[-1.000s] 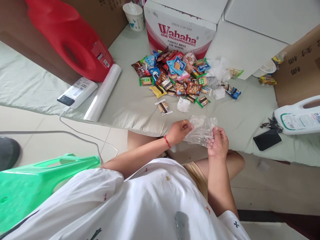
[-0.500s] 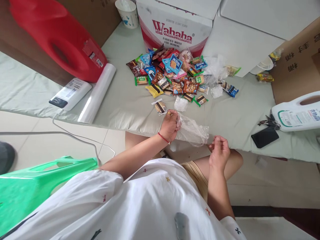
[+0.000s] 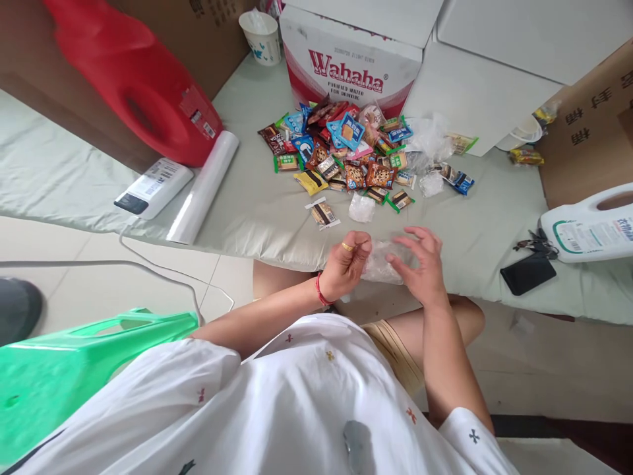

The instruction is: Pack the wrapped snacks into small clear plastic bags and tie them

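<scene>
My left hand (image 3: 347,262), with a ring and a red cord at the wrist, pinches one end of a clear plastic bag (image 3: 383,264) above the bed's near edge. My right hand (image 3: 420,264) is at the bag's other side, its fingers spread and curved around it; whether they touch the film is hard to tell. Beyond both hands lies a heap of wrapped snacks (image 3: 355,175). A single wrapped biscuit (image 3: 323,213) and a crumpled bit of clear plastic (image 3: 362,208) lie nearest to my hands.
A Wahaha carton (image 3: 351,72) stands behind the snacks. On the left are a red jug (image 3: 143,86), a plastic film roll (image 3: 204,188) and a white device (image 3: 153,187). A phone (image 3: 528,273), keys (image 3: 537,244) and a white bottle (image 3: 591,227) lie right. A green stool (image 3: 89,369) stands left.
My right hand has moved up and left to the plastic bag, its fingers going from closed to spread. The bag, stretched out before, is now more bunched beside my left hand.
</scene>
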`<move>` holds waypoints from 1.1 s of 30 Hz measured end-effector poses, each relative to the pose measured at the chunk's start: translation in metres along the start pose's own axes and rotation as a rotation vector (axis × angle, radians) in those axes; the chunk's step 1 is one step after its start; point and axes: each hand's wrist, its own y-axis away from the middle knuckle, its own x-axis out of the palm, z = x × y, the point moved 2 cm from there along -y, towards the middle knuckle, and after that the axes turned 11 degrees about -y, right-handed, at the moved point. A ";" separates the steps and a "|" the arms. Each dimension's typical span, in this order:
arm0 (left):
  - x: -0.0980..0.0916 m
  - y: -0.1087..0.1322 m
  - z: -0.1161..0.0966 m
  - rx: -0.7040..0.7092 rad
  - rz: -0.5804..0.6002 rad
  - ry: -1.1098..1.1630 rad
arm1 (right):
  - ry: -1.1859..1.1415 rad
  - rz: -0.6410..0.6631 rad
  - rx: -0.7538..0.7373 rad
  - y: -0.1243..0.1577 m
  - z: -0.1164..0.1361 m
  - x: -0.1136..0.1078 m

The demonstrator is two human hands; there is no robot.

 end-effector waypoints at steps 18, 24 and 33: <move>0.003 -0.008 0.016 -0.470 0.139 0.330 | -0.259 -0.246 0.411 -0.019 -0.007 0.009; 0.003 -0.020 0.023 -0.532 -0.082 0.368 | -0.235 -0.067 0.432 -0.020 -0.017 -0.011; -0.048 -0.029 0.016 -0.435 0.369 0.239 | -0.372 0.323 0.595 -0.058 -0.042 -0.088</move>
